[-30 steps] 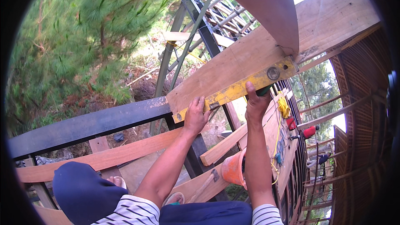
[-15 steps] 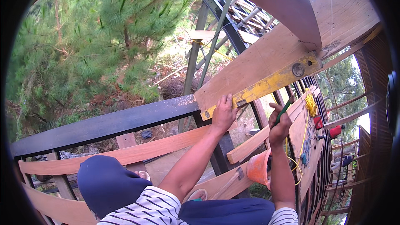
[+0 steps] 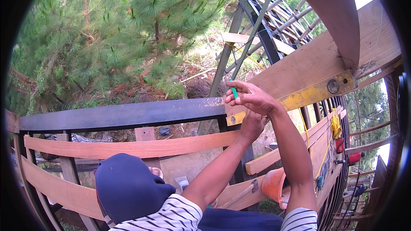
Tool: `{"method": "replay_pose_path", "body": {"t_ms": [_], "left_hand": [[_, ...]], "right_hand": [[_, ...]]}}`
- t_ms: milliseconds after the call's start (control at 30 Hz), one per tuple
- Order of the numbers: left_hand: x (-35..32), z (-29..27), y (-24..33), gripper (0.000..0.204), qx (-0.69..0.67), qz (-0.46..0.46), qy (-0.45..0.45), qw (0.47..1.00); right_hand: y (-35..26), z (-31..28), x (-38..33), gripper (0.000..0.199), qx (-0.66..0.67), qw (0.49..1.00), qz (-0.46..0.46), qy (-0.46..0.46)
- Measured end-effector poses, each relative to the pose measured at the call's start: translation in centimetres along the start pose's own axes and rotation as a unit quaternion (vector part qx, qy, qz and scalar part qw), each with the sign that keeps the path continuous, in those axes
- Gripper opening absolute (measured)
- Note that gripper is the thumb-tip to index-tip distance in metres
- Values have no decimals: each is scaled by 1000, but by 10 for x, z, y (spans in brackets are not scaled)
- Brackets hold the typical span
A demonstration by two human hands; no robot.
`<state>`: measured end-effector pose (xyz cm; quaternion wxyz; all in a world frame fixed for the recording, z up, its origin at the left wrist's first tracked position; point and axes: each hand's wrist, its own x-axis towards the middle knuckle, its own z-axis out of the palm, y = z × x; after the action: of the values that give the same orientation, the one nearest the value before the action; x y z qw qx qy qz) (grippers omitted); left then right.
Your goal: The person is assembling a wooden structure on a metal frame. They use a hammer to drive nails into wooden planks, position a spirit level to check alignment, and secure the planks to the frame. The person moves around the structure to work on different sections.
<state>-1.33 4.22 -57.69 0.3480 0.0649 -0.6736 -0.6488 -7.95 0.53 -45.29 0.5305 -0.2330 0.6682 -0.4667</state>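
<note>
A yellow spirit level [image 3: 309, 91], worn and stained, lies along the lower edge of a wide wooden board [image 3: 291, 72]. My left hand [image 3: 252, 127] is closed on the level near its left end, its fingers partly hidden behind my right wrist. Crossing over it from the right, my right hand [image 3: 253, 97] holds a green pencil [image 3: 233, 91] between thumb and fingers. The pencil points up, close to the board's left end. That end meets a dark metal beam [image 3: 124, 114] running off to the left.
Below the beam, curved wooden slats [image 3: 128, 147] cross dark posts. An orange bucket [image 3: 273, 186] and a hammer [image 3: 255, 185] are beside my right forearm. Yellow cord [image 3: 336, 127] and a red tool [image 3: 354, 158] lie farther right. A curved board [image 3: 332, 15] hangs overhead.
My right hand has swung left with the pencil, across my left hand to the board's left end. The left hand stays at the level. The whole view has shifted.
</note>
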Motion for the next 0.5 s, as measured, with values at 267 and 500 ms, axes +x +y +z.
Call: {"method": "replay_pose_path", "body": {"t_ms": [267,500], "left_hand": [[2,3,-21,30,38,28,-26,999],[-4,8,-19,28,-40,24,13,999]], "right_hand": [[24,5,50,46,-354,924,124,68],[72,-36,72,36,-713,692,-23,111]]}}
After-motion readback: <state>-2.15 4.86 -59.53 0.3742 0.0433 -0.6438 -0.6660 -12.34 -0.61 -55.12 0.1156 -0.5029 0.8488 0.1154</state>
